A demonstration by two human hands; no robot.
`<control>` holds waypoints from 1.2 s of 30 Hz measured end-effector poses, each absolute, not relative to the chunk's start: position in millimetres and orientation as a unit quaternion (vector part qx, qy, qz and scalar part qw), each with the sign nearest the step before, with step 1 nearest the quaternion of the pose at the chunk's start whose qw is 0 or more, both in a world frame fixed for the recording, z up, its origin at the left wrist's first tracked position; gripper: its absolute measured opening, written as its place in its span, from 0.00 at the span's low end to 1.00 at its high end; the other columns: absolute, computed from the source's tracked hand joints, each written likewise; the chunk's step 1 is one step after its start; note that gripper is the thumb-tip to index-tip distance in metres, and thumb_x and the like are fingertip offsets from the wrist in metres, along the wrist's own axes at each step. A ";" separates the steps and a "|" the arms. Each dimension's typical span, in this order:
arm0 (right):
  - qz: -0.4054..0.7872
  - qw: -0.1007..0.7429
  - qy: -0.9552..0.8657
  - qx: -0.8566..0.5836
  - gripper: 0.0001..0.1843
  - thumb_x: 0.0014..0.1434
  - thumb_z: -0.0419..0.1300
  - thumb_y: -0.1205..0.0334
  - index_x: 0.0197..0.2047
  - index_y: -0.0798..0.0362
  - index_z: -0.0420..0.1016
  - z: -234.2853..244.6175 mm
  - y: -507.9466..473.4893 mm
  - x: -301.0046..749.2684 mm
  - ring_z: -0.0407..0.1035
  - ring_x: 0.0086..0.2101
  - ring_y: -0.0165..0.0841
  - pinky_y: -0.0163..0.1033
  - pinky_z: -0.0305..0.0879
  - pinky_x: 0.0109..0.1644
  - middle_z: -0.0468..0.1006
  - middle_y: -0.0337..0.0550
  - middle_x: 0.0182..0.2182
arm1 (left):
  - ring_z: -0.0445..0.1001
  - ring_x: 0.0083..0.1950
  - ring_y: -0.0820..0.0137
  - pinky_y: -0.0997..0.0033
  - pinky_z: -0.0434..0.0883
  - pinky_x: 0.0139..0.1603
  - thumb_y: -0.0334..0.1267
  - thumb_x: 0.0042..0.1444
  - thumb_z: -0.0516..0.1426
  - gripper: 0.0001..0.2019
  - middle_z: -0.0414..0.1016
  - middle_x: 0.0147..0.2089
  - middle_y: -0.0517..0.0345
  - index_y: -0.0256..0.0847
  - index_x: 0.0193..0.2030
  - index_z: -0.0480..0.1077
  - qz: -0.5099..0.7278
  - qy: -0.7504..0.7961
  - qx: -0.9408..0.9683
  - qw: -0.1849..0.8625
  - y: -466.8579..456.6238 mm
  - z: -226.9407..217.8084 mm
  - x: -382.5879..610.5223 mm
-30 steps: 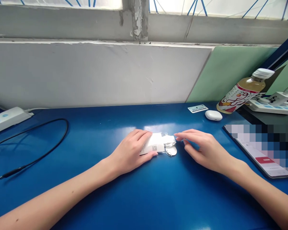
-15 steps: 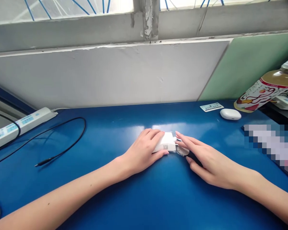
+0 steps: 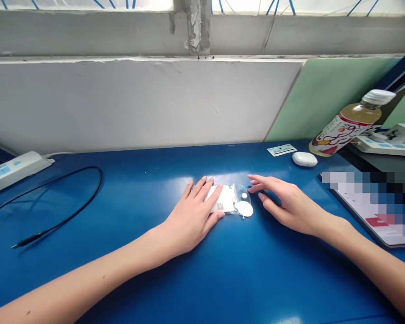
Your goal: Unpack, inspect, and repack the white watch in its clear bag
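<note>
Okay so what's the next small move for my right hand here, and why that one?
Probably have the right hand pinch the clear film at its outer edge. The left hand lies spread over part of the white packet, which should help steady it, and the right hand sits half open just beside the film, whose edge looks uncovered.

Bare forearms (image 3: 121,263); left with moles (image 3: 104,276)

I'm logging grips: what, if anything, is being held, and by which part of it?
Nothing is gripped: the left hand rests spread over the white packet's left part; the right hand is empty.
</note>
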State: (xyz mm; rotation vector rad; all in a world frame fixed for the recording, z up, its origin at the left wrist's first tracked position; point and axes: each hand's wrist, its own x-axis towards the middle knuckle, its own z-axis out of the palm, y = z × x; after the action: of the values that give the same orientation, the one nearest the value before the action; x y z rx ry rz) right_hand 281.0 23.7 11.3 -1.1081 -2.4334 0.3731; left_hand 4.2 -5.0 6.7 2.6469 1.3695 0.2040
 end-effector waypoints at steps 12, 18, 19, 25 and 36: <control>0.084 0.403 -0.826 -0.385 0.41 0.67 0.53 0.61 0.76 0.42 0.37 29.1 16.7 278.7 0.57 0.67 0.52 0.60 0.61 0.67 0.52 0.49 0.73 | 0.44 0.77 0.47 0.39 0.50 0.72 0.52 0.71 0.45 0.31 0.47 0.76 0.40 0.40 0.75 0.47 0.095 0.457 0.883 0.055 -9.6 -0.4 3.8; 0.120 0.260 -0.873 -0.396 0.26 0.68 0.54 0.60 0.68 0.52 0.61 7.1 16.5 270.8 0.71 0.58 0.44 0.53 0.70 0.60 0.80 0.52 0.53 | 0.44 0.76 0.47 0.40 0.51 0.72 0.47 0.72 0.43 0.30 0.46 0.76 0.38 0.36 0.75 0.47 0.054 0.468 0.880 0.058 -10.1 7.9 7.1; 0.133 0.260 -0.873 -0.390 0.25 0.69 0.53 0.61 0.67 0.51 0.62 6.3 15.2 269.8 0.73 0.56 0.43 0.50 0.72 0.58 0.82 0.50 0.51 | 0.44 0.77 0.47 0.40 0.51 0.72 0.47 0.72 0.43 0.30 0.45 0.76 0.38 0.36 0.75 0.47 0.053 0.468 0.880 0.056 -10.1 7.9 7.4; 0.179 0.223 -0.897 -0.336 0.30 0.68 0.54 0.61 0.71 0.53 0.56 7.5 6.5 259.7 0.67 0.61 0.41 0.48 0.69 0.62 0.71 0.53 0.63 | 0.45 0.76 0.47 0.40 0.51 0.72 0.47 0.72 0.44 0.29 0.48 0.76 0.38 0.36 0.75 0.48 0.052 0.468 0.881 0.043 -10.7 6.0 8.5; 0.169 0.194 -0.900 -0.351 0.28 0.69 0.54 0.58 0.70 0.55 0.60 6.9 2.8 251.9 0.56 0.67 0.47 0.56 0.64 0.66 0.67 0.55 0.66 | 0.49 0.75 0.45 0.38 0.54 0.71 0.46 0.71 0.45 0.29 0.51 0.75 0.36 0.34 0.74 0.51 0.068 0.460 0.885 0.037 -9.5 3.1 7.5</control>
State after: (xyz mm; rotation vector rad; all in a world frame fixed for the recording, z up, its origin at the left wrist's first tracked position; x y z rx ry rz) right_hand 251.9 2.8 6.9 -0.9852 -2.5238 0.4734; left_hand 7.5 -9.5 3.1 2.7156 1.4113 0.2102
